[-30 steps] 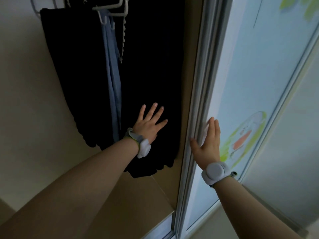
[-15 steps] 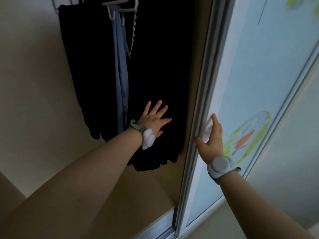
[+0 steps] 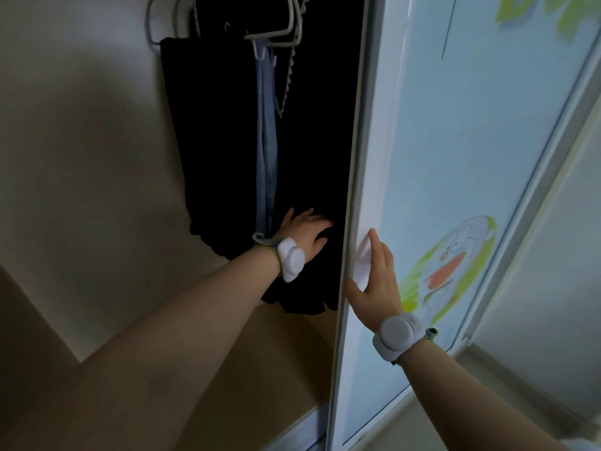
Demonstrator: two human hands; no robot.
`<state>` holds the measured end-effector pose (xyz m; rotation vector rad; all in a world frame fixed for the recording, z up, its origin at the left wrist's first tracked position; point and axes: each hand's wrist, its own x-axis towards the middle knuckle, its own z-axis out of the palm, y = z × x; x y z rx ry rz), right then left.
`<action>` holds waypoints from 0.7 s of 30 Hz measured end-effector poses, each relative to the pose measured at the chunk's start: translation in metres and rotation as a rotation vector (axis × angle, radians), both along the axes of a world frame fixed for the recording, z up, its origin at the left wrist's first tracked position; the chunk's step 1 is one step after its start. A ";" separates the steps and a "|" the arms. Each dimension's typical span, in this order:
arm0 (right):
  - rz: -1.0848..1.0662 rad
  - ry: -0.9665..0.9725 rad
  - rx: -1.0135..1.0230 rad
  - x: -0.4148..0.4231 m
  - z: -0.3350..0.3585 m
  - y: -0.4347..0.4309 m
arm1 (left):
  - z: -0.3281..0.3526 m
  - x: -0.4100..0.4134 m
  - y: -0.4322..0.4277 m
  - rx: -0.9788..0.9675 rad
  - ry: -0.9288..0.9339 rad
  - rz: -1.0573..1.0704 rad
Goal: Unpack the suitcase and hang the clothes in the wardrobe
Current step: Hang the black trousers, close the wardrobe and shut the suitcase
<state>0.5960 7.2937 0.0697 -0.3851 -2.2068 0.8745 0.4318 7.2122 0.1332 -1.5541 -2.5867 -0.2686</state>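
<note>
Inside the wardrobe hang dark clothes (image 3: 221,151) and a light blue garment (image 3: 266,141) on white hangers (image 3: 276,34). My left hand (image 3: 304,231) reaches in with straight fingers and presses flat against the dark cloth near its lower end. My right hand (image 3: 374,275) lies flat with straight fingers on the sliding door (image 3: 455,157), at a white handle (image 3: 362,258) by the door's left edge. The suitcase is out of sight.
The door is pale blue with a cartoon sticker (image 3: 452,258) and a white frame (image 3: 353,190). The wardrobe's beige inner wall (image 3: 81,157) stands at the left and its floor (image 3: 260,369) lies below the clothes. A second door panel (image 3: 553,255) is at the right.
The sliding door has moved left under my right hand, narrowing the opening. My left hand stays on the dark cloth, now close to the door's edge.
</note>
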 end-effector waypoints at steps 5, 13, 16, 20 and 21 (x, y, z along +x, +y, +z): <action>0.017 -0.038 -0.066 0.004 0.000 -0.042 | 0.007 0.030 -0.050 0.503 -0.315 0.111; 0.097 -0.025 -0.097 0.005 0.002 -0.116 | -0.006 0.080 -0.126 0.719 -0.359 0.114; 0.147 -0.010 -0.092 0.003 0.000 -0.147 | -0.010 0.084 -0.159 0.735 -0.342 0.186; 0.253 0.017 -0.138 0.006 -0.002 -0.187 | -0.011 0.093 -0.202 0.773 -0.261 0.265; 0.279 0.026 -0.150 0.007 -0.002 -0.197 | -0.010 0.095 -0.211 0.773 -0.218 0.289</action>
